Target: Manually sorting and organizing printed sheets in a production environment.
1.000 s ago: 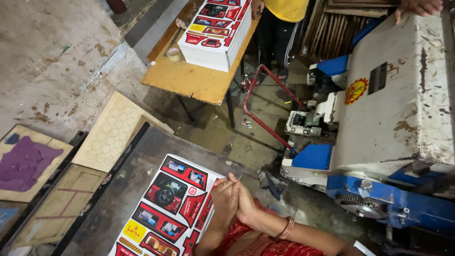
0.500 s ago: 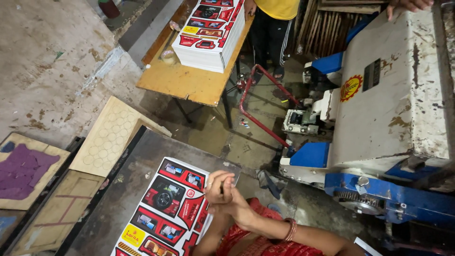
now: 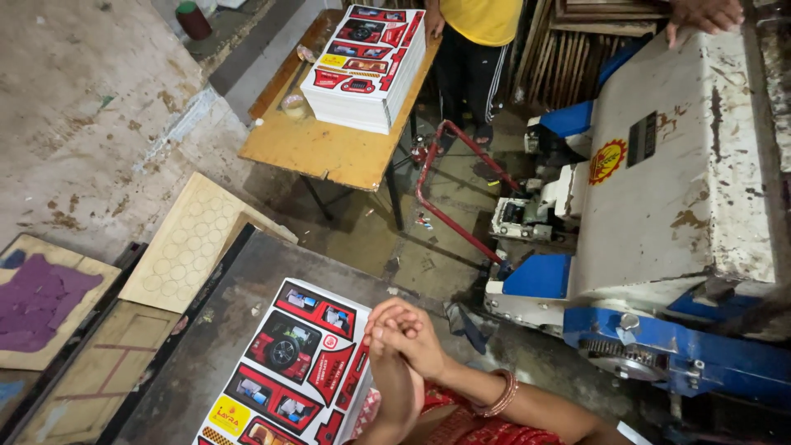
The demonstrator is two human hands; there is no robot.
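Observation:
My left hand [image 3: 386, 323] and my right hand [image 3: 422, 344] are clasped together, fingers folded over each other, with nothing visible between them. A bangle [image 3: 499, 394] circles my right wrist. The hands hover over the right edge of a stack of printed red, black and white carton sheets [image 3: 288, 371], which lies on a dark metal table [image 3: 239, 280] just left of them. I cannot tell whether they touch the stack.
A large white and blue machine [image 3: 676, 189] fills the right side. A wooden table [image 3: 329, 148] beyond carries another stack of printed sheets [image 3: 362, 66]. Behind it stands a person in a yellow shirt [image 3: 482, 21], and another person's hand [image 3: 704, 15] rests on the machine. Wooden die boards [image 3: 185, 243] lean at the left.
My hands went from flat palms pressed together to a clasped grip and lifted slightly. The view has shifted a little to the right.

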